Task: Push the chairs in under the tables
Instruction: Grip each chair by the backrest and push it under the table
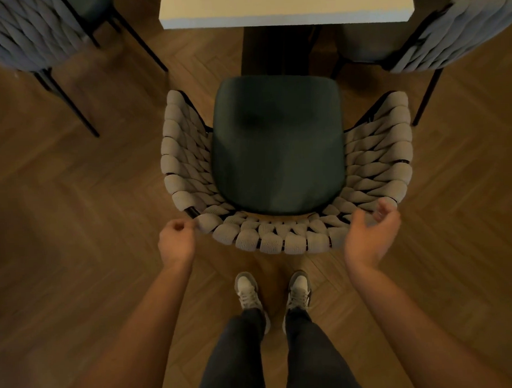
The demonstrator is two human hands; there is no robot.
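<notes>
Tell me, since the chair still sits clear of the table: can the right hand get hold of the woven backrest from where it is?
Probably yes. The right hand is open beside the woven backrest at its right rear corner, with nothing between them.

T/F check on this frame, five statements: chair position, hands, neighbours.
1. The woven chair in the middle stands wholly clear of the table. True: its dark seat cushion stops short of the table edge.
2. The left hand lies flat on the seat cushion. False: it is at the back rim's left corner, fingers curled.
3. The right hand is at the back rim's right corner, fingers loosely curved. True.
4. A cup stands on the table. False: the visible part of the top shows nothing on it.
5. Other woven chairs stand on both sides. True: one upper left, one upper right.
</notes>
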